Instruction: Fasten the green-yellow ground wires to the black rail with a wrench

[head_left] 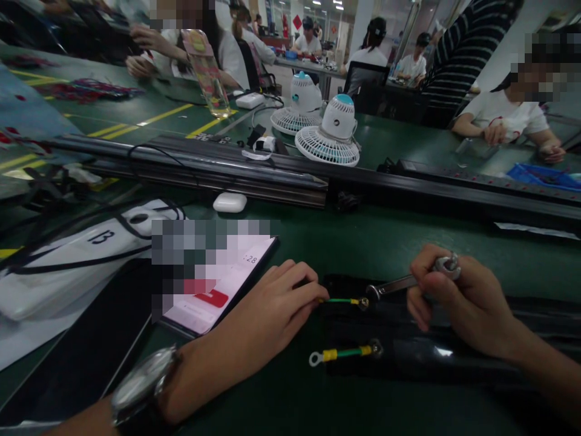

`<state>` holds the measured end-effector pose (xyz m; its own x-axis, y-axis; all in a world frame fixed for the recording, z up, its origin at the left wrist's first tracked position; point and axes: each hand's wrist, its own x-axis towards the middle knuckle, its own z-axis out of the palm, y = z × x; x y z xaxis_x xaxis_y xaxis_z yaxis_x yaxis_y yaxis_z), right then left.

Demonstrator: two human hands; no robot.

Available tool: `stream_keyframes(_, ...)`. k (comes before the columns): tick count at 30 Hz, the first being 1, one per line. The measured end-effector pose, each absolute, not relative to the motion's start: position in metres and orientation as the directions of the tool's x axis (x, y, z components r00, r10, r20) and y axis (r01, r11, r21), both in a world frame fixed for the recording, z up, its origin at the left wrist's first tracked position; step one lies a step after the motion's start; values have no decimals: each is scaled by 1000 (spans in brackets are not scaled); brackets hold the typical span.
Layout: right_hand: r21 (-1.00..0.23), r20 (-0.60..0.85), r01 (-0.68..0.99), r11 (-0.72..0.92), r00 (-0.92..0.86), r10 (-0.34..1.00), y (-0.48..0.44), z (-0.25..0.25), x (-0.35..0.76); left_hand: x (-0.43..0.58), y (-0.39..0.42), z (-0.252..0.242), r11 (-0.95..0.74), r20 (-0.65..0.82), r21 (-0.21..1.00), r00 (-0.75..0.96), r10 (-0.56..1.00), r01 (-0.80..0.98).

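Note:
My left hand (290,293), with a watch (145,378) on its wrist, pinches the left end of a short green wire (339,300) with yellow sleeves. The wire's right end sits at a fastener on a black panel (408,354). My right hand (458,297) is wrapped round a wrench (394,284), whose far end is right beside that fastener. Nearer to me, a second green wire (349,352) is fixed at its right end, and its ring terminal (315,359) sticks out freely to the left.
A lit phone (204,306) lies beside my left forearm, with a white device marked 13 (86,254) further left. A white earbud case (230,202) sits before long black bars (204,163). Two white fans (333,130), a bottle (206,72) and co-workers (512,115) are beyond.

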<state>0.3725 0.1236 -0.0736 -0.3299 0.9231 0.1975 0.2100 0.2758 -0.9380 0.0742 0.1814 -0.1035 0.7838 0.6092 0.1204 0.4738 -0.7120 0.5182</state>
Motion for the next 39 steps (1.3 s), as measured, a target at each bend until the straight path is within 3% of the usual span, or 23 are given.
stream_keyframes(5,-887,174,334,319,-397,901,122,-73,373,73,179,-102,-711,111,515,785,610,479)
stream_keyframes(12,-897,165,306,319,-438,884,121,-74,374,74,179,-100,-710,103,517,788,606,478)
stream_keyframes(39,-758,167,497,423,-479,862,129,-67,373,73,179,-100,-722,121,513,793,597,465)
